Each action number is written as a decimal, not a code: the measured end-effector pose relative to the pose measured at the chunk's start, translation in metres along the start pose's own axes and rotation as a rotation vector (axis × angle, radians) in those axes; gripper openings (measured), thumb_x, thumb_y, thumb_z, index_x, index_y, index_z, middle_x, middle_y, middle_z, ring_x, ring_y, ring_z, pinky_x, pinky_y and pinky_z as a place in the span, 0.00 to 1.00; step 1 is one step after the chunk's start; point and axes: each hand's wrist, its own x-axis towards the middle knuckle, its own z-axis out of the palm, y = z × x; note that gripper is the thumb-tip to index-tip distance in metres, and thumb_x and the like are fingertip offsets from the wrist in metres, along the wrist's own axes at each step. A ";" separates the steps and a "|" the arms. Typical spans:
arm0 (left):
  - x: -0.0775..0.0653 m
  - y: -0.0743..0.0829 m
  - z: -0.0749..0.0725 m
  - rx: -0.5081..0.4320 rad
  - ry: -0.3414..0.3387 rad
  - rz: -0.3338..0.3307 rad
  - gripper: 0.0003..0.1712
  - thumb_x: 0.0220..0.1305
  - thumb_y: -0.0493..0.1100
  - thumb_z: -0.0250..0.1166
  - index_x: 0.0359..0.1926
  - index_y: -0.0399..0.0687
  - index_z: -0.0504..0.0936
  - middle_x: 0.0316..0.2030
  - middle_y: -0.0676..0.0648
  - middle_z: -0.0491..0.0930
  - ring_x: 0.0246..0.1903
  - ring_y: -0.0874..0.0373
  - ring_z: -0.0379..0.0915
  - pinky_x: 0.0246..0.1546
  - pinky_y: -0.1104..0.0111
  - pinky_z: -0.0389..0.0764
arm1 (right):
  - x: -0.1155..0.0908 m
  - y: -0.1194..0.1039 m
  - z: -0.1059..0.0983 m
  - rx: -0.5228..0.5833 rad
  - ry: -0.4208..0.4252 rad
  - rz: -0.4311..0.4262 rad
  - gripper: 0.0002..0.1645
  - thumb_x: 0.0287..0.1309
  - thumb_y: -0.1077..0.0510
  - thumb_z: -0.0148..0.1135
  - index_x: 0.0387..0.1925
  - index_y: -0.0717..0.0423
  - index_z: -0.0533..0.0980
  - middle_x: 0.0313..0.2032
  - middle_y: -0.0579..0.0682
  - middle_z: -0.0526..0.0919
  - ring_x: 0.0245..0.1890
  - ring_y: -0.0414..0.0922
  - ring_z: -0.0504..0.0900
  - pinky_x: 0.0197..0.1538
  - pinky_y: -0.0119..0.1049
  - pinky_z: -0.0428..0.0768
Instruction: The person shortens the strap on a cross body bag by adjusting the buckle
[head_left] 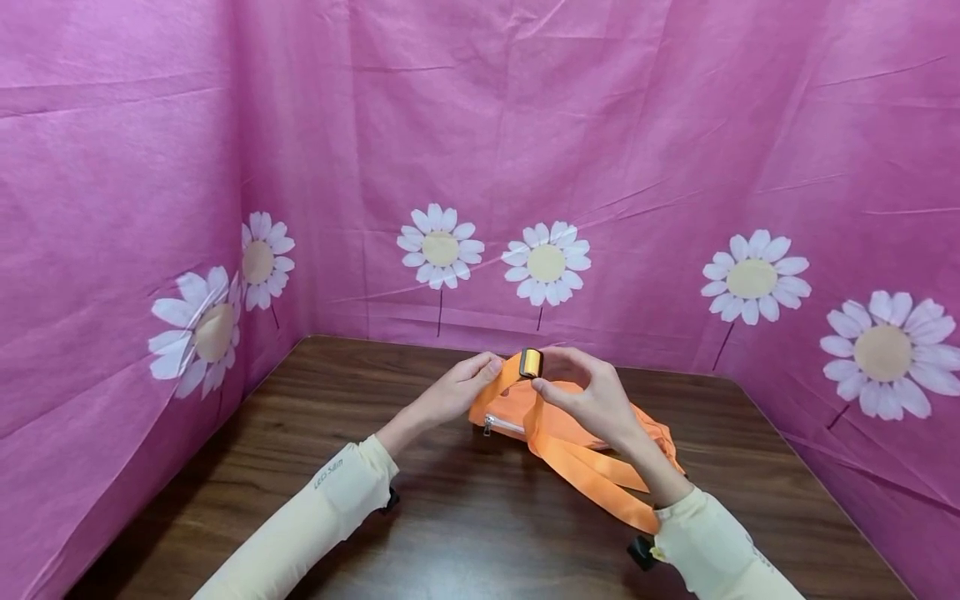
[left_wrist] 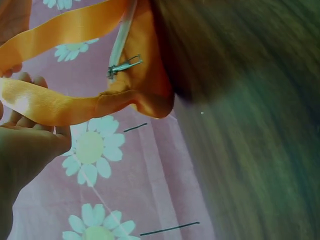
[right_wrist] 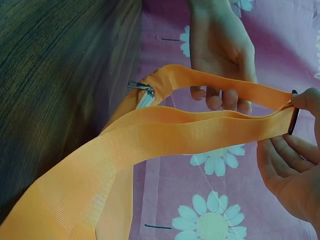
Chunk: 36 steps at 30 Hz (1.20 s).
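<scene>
An orange bag (head_left: 486, 412) with a webbing strap (head_left: 592, 486) lies on the table; a metal zipper pull (left_wrist: 125, 66) hangs at its end. My left hand (head_left: 459, 389) pinches the strap between thumb and fingers, left of a dark slide buckle (head_left: 532, 363). In the right wrist view, the left fingers (right_wrist: 229, 99) show below the strap's edge. My right hand (head_left: 594, 400) holds the buckle between thumb and fingers, with the webbing threaded through it. Both hands keep this strap loop raised above the bag. The strap's lower length trails toward the right forearm.
The dark wooden table (head_left: 420, 533) runs back to a pink curtain (head_left: 480, 125) printed with white daisies, which closes in the back and both sides. Pale sleeves (head_left: 300, 517) cover both forearms, with a black wrist strap piece (head_left: 642, 552) below the right one.
</scene>
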 end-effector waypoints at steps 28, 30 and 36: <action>-0.001 0.008 0.000 0.014 -0.006 0.045 0.16 0.79 0.52 0.56 0.40 0.46 0.82 0.23 0.45 0.67 0.21 0.55 0.59 0.21 0.68 0.64 | 0.000 -0.002 -0.003 0.093 -0.113 0.042 0.25 0.63 0.59 0.72 0.61 0.50 0.78 0.48 0.48 0.84 0.48 0.49 0.83 0.53 0.41 0.80; -0.001 0.009 0.000 0.010 0.000 0.047 0.16 0.79 0.52 0.56 0.40 0.46 0.82 0.25 0.38 0.68 0.22 0.50 0.60 0.21 0.68 0.65 | 0.000 -0.002 -0.004 0.096 -0.115 0.039 0.24 0.63 0.60 0.71 0.60 0.51 0.78 0.45 0.49 0.84 0.46 0.50 0.82 0.50 0.39 0.80; -0.001 0.009 -0.001 -0.029 0.039 0.051 0.15 0.80 0.47 0.55 0.41 0.42 0.82 0.29 0.29 0.70 0.30 0.38 0.66 0.29 0.62 0.71 | 0.000 -0.005 -0.005 0.078 -0.114 0.027 0.23 0.63 0.63 0.71 0.59 0.54 0.78 0.43 0.51 0.83 0.41 0.51 0.81 0.45 0.38 0.79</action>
